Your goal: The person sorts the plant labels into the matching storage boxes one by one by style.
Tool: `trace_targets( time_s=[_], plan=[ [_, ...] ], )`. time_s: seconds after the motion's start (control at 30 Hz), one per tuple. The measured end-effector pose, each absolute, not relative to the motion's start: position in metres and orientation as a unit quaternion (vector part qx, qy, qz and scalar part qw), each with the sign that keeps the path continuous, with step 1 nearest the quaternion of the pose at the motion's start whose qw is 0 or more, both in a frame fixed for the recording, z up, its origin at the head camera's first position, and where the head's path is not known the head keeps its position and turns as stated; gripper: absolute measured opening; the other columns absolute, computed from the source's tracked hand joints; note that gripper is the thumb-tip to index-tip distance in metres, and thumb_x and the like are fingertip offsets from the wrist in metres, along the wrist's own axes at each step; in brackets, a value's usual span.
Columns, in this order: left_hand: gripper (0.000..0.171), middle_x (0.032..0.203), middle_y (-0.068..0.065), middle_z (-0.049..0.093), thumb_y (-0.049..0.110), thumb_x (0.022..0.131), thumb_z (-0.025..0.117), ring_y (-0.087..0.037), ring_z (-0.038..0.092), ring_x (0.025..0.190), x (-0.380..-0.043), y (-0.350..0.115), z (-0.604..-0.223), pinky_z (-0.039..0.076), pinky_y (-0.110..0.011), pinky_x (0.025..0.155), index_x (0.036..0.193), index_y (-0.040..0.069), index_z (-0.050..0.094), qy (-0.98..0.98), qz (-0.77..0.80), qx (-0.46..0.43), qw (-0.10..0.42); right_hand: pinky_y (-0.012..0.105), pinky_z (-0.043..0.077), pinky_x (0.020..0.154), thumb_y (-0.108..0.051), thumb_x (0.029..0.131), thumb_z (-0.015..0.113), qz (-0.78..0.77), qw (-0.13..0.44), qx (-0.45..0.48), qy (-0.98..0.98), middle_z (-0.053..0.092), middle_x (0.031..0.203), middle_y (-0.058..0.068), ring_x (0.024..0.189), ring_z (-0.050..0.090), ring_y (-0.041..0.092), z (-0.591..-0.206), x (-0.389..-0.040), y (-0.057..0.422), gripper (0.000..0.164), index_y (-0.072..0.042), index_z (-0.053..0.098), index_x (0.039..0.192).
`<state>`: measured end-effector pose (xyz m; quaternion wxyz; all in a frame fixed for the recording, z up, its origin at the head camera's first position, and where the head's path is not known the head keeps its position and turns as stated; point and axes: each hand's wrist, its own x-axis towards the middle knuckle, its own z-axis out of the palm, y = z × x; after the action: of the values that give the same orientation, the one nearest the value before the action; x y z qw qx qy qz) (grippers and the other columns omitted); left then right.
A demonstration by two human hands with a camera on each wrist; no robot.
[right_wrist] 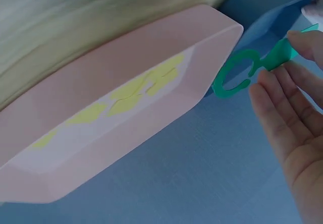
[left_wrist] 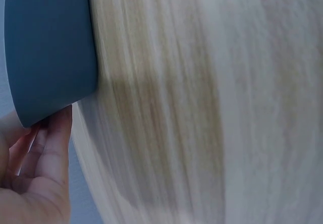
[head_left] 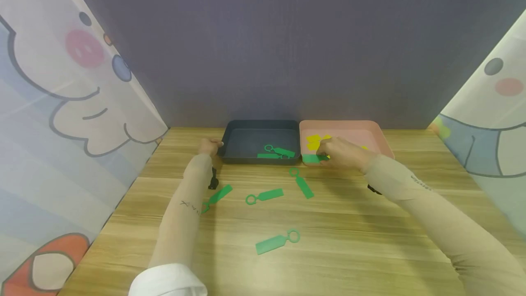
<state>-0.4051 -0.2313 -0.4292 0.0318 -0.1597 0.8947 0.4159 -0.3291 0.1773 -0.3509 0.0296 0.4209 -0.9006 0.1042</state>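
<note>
At the left side of the dark blue tray [head_left: 245, 139], my left hand [head_left: 210, 146] grips the rim, thumb on top. The left wrist view shows those fingers [left_wrist: 56, 143] under the tray's corner. My right hand [head_left: 342, 152] pinches a green tag [head_left: 314, 158] by its flat strip over the near left part of the pink tray [head_left: 371, 137]. In the right wrist view the tag's open ring [right_wrist: 220, 85] points out from the fingertips. Yellow flat pieces [head_left: 313, 142] lie in the pink tray. Green tags [head_left: 284, 152] lie at the near right of the dark tray.
Several green ring-ended tags lie on the wooden table, including one in the middle [head_left: 271, 194], one by the trays [head_left: 304, 187] and one nearer me [head_left: 271, 244]. Another tag [head_left: 220, 194] is partly behind my left forearm. A grey wall [head_left: 279, 49] rises behind the trays.
</note>
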Motion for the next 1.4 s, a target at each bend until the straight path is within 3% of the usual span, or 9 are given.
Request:
trace_targets(
  time_s=[0.07,0.23,0.33,0.43,0.53,0.73,1.1,1.27,1.4],
  plan=[
    [0.034,0.131,-0.015,0.052,0.023,0.091,0.054,-0.033,0.045,0.124,-0.405,-0.231,-0.43,0.036,-0.043,0.105,0.12,0.005,0.06,0.896,0.413,-0.159,0.03,0.021,0.038,0.054,-0.021,0.078,0.071,0.117,0.028,0.41,-0.904,0.05,0.062,-0.005,0.057,0.04,0.006,-0.35,-0.336,0.169,0.022,-0.009,0.062,0.063],
    [0.034,0.132,-0.015,0.052,0.023,0.091,0.054,-0.034,0.044,0.125,-0.403,-0.231,-0.433,0.036,-0.044,0.105,0.119,0.006,0.06,0.894,0.417,-0.163,0.032,0.022,0.03,0.053,-0.01,0.077,0.067,0.146,-0.003,0.381,-0.913,0.041,0.057,-0.007,0.057,0.032,0.008,-0.349,-0.352,0.152,0.016,-0.008,0.062,0.062],
    [0.034,0.132,-0.015,0.052,0.023,0.091,0.055,-0.034,0.044,0.125,-0.403,-0.23,-0.434,0.036,-0.044,0.105,0.119,0.005,0.06,0.89,0.424,-0.165,0.033,0.024,0.041,0.058,-0.004,0.076,0.068,0.16,-0.029,0.368,-0.915,0.057,0.067,-0.001,0.063,0.044,0.01,-0.35,-0.36,0.142,0.003,-0.002,0.069,0.078],
    [0.033,0.131,-0.015,0.052,0.022,0.091,0.055,-0.034,0.045,0.124,-0.402,-0.23,-0.435,0.036,-0.044,0.105,0.118,0.005,0.06,0.889,0.426,-0.166,0.034,0.033,0.051,0.07,-0.007,0.08,0.066,0.163,-0.053,0.353,-0.92,0.065,0.086,0.01,0.075,0.057,0.018,-0.352,-0.367,0.133,0.02,0.004,0.068,0.096],
    [0.033,0.131,-0.015,0.053,0.023,0.091,0.055,-0.033,0.045,0.124,-0.402,-0.23,-0.436,0.036,-0.043,0.105,0.118,0.005,0.061,0.891,0.422,-0.165,0.036,0.038,0.052,0.082,-0.009,0.082,0.065,0.161,-0.062,0.341,-0.924,0.064,0.103,0.019,0.092,0.061,0.026,-0.355,-0.373,0.122,0.029,0.008,0.063,0.106],
    [0.033,0.13,-0.016,0.053,0.022,0.091,0.055,-0.033,0.046,0.122,-0.398,-0.229,-0.436,0.037,-0.043,0.104,0.118,0.004,0.06,0.89,0.424,-0.165,0.031,0.037,0.055,0.08,-0.008,0.084,0.063,0.184,-0.064,0.336,-0.922,0.062,0.11,0.027,0.089,0.066,0.032,-0.361,-0.386,0.105,0.031,0.012,0.061,0.108],
    [0.035,0.131,-0.016,0.052,0.022,0.091,0.055,-0.034,0.044,0.124,-0.397,-0.229,-0.436,0.036,-0.045,0.105,0.121,0.003,0.058,0.873,0.455,-0.171,0.046,0.039,0.052,0.087,-0.009,0.084,0.063,0.186,-0.064,0.294,-0.935,0.06,0.115,0.024,0.102,0.061,0.034,-0.384,-0.407,0.082,0.031,0.008,0.061,0.11],
    [0.035,0.133,-0.016,0.05,0.023,0.091,0.054,-0.034,0.042,0.126,-0.397,-0.231,-0.43,0.034,-0.045,0.106,0.121,0.005,0.058,0.877,0.448,-0.167,0.041,0.037,0.053,0.083,-0.012,0.083,0.065,0.178,-0.045,0.285,-0.941,0.064,0.11,0.02,0.091,0.065,0.027,-0.385,-0.412,0.071,0.028,0.005,0.065,0.105],
    [0.035,0.136,-0.015,0.048,0.024,0.092,0.054,-0.034,0.04,0.128,-0.399,-0.231,-0.427,0.033,-0.046,0.107,0.123,0.007,0.057,0.875,0.45,-0.17,0.049,0.027,0.043,0.062,-0.014,0.085,0.063,0.159,-0.034,0.283,-0.945,0.061,0.076,0.01,0.059,0.048,0.015,-0.385,-0.416,0.065,0.019,0.004,0.067,0.085]
  ],
)
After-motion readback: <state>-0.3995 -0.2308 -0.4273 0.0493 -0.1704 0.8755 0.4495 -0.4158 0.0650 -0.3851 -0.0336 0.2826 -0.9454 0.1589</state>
